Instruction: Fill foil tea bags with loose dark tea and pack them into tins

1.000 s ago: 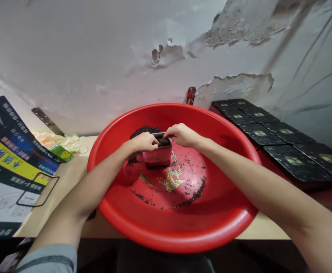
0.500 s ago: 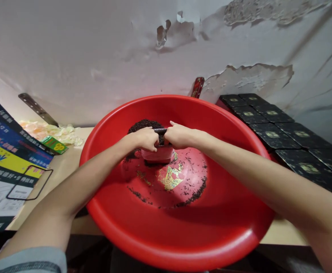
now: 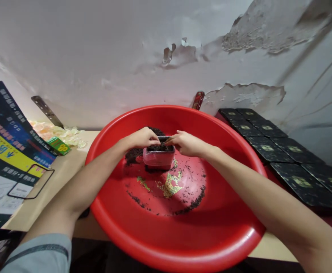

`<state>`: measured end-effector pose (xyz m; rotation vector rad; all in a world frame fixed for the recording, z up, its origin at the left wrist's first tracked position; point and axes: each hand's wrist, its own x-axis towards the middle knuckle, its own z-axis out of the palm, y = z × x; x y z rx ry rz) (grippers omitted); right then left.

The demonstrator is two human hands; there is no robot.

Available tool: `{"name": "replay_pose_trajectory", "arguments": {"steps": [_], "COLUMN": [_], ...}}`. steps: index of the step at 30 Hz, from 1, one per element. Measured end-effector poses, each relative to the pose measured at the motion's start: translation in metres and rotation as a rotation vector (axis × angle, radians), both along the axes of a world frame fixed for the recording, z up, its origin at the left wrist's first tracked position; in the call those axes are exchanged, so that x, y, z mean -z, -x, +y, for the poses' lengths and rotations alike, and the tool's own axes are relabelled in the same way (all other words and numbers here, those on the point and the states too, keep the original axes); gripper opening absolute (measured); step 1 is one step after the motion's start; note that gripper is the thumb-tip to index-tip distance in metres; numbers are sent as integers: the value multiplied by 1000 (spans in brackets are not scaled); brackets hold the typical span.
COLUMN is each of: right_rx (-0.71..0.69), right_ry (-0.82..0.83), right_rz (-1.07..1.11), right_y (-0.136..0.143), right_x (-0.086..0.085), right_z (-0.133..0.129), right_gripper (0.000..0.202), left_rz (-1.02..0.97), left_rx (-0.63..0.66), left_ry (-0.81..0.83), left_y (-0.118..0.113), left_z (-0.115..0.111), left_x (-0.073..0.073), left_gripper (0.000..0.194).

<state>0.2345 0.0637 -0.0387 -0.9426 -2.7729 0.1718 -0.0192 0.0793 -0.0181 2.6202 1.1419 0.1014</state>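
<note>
A small clear plastic box (image 3: 158,159) stands in the big red basin (image 3: 200,235), with dark crumbly loose stuff (image 3: 162,146) in it. My left hand (image 3: 145,138) is at the box's left rim, its fingers bent and pressed together. At the right rim is my right hand (image 3: 187,143), fingertips drawn together over the inside of the box. Whether either hand pinches the rim or some of the loose stuff is too small to make out. More dark loose stuff (image 3: 133,155) is heaped behind and left of the box.
Scattered dark bits (image 3: 196,201) ring the basin's patterned floor. Black square tins (image 3: 288,149) stand in rows on the right. To the left are a printed carton (image 3: 15,151), a small green box (image 3: 58,145) and a knife (image 3: 47,111) against the peeling wall (image 3: 97,57).
Both hands have shifted from closed fists pressed over the box's top to its left and right rims, exposing more of its contents. The view has tilted up slightly.
</note>
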Motion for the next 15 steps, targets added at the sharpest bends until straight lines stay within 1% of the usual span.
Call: {"name": "replay_pose_trajectory", "arguments": {"steps": [1,3,5,7,9,11,13,15], "right_rx": [3,8,1,-13,-30,-44,-42,-6], "right_ry": [-36,-117,-184,-214,-196,-136,-63,-19], "right_rz": [65,168,199,178,184,244,340,426], "right_y": [-3,-9,-11,-11,-8,-3,2,5], "right_x": [2,5,8,12,16,20,24,25], "right_z": [3,9,13,14,14,13,13,13], "right_gripper": [46,32,30,32,33,31,25,19], "left_rz": [-57,-125,-116,-69,-23,6,27,52], "left_rx": [-12,-24,-18,16,49,65,61,52], "left_ry": [-35,-91,-138,-167,-182,-194,-216,-241], "left_y": [0,-3,-8,-12,-15,-18,-20,-20], "left_z": [2,3,2,0,-2,-3,-3,-2], "left_x": [0,1,3,6,9,11,14,17], "left_gripper": [18,24,32,38,41,41,38,32]}}
